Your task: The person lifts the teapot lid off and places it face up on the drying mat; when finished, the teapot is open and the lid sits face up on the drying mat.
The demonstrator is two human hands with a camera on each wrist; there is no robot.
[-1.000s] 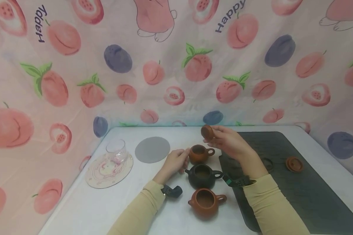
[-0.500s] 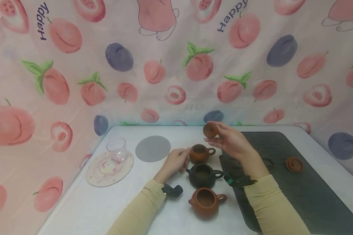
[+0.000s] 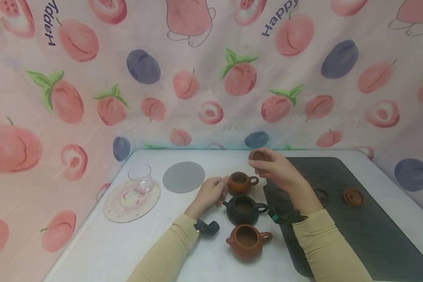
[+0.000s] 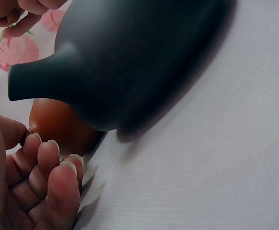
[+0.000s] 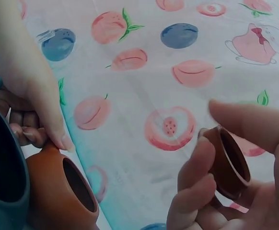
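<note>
Three lidless teapots stand in a row, spouts to the left. My left hand (image 3: 208, 194) pinches the spout of the far brown teapot (image 3: 237, 188) between thumb and forefinger; the left wrist view shows the fingertips at that spout. The black teapot (image 3: 241, 217) stands in the middle and a reddish-brown teapot (image 3: 246, 250) nearest me. Above the far teapot, my right hand (image 3: 280, 172) holds a small brown teapot lid (image 5: 219, 165) between its thumb and fingers. The lid is tilted on its side, its hollow inside showing in the right wrist view.
On the dark tea tray (image 3: 352, 235) at the right lie another brown lid (image 3: 354, 197) and a dark ring-shaped piece (image 3: 321, 196), partly behind the right arm. At the left, a clear glass (image 3: 141, 176) stands on a patterned round mat (image 3: 118, 209), near a grey disc (image 3: 183, 177).
My right hand has shifted a little to the right and turned the lid, its fingers now covering more of it. The left hand keeps its pinch on the spout; the teapots stay put.
</note>
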